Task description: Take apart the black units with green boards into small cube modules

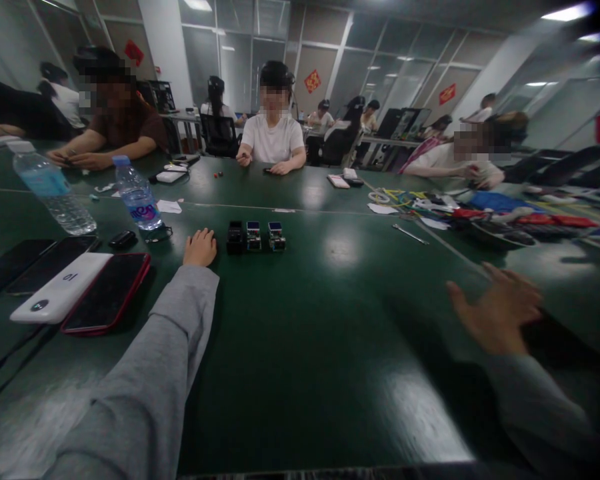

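My left hand (pixel 200 248) lies on the green table with its fingers stretched forward, holding nothing that I can see. Just to its right stands a small black boxy device (pixel 235 238). Beside that are two small modules with exposed circuit boards, a nearer one (pixel 253 236) and one farther right (pixel 277 237). They appear apart from my fingers. Slightly blurred, my right hand (pixel 500 310) hovers over the right side of the table, thumb spread away from the fingers. Nothing shows in it.
At left are a red-cased phone (pixel 107 293), a white power bank (pixel 63 288), dark phones (pixel 17 267) and two water bottles, one blue-capped (pixel 137 197). A slim metal tool (pixel 411 235) lies right of centre, before piled cables and cloth (pixel 510 210). People sit across the table.
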Tool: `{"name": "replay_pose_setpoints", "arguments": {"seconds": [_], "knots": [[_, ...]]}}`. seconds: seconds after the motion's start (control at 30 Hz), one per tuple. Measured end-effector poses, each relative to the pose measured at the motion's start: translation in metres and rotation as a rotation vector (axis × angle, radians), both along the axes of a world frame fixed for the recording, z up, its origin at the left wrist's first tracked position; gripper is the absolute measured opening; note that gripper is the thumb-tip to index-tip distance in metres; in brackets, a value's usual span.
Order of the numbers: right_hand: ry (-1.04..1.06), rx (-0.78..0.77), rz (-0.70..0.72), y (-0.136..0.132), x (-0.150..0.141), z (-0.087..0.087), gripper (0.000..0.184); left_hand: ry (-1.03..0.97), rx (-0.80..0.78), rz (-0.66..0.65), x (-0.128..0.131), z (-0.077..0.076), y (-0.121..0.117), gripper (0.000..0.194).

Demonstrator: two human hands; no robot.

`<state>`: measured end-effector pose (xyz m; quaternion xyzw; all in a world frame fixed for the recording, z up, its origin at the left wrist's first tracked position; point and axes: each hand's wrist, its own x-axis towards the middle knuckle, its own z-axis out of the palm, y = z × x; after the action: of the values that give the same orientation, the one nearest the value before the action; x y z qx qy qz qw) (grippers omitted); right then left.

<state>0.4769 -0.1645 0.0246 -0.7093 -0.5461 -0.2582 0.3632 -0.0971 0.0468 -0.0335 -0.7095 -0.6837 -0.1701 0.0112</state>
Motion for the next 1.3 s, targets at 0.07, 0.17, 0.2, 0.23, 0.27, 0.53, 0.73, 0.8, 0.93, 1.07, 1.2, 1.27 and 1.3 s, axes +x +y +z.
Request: {"name": "replay_pose_setpoints", "arguments": {"seconds": [0.07,0.17,0.2,0.23,0.27,0.53,0.73,0.8,0.93,1.07,1.2,1.27,1.3], "knots": [[-0.011,-0.07,0.138,0.036,-0.073,-0.007,0.074,-0.004,-0.007,-0.004,0.0,0.001,0.0,0.05],[-0.057,-0.229,0.494,0.086,-0.188,-0.02,0.055,0.004,-0.01,0.0,0.001,0.002,0.0,0.05],[-0.066,-0.261,0.576,0.101,-0.219,-0.023,0.055,0.01,-0.007,0.004,0.001,0.002,0.0,0.049],[-0.067,-0.273,0.624,0.115,-0.244,-0.026,0.056,0.016,-0.006,0.007,0.001,0.002,0.0,0.049],[-0.059,-0.278,0.647,0.128,-0.262,-0.029,0.055,0.02,-0.004,0.008,0.002,0.003,0.0,0.048],[0.141,-0.285,0.711,0.182,-0.274,-0.043,0.026,0.01,-0.009,0.015,0.002,0.004,0.0,0.047],[0.184,-0.26,0.691,0.184,-0.273,-0.046,0.028,0.021,-0.005,0.017,0.003,0.005,-0.001,0.047],[0.173,-0.267,0.683,0.184,-0.272,-0.046,0.031,0.021,-0.005,0.017,0.003,0.006,-0.001,0.047],[0.25,-0.267,0.691,0.186,-0.27,-0.047,0.032,0.018,-0.02,0.019,0.003,0.006,0.0,0.047],[0.365,-0.255,0.702,0.189,-0.268,-0.048,0.033,0.008,-0.016,0.012,0.003,0.007,0.0,0.047],[0.445,-0.314,0.677,0.194,-0.266,-0.048,0.026,0.019,0.006,0.031,0.003,0.007,-0.001,0.045],[0.492,-0.33,0.658,0.197,-0.265,-0.048,0.026,0.023,0.03,0.044,0.004,0.008,0.0,0.043],[0.512,-0.335,0.651,0.198,-0.264,-0.049,0.026,0.023,0.041,0.05,0.005,0.008,0.0,0.042]]}}
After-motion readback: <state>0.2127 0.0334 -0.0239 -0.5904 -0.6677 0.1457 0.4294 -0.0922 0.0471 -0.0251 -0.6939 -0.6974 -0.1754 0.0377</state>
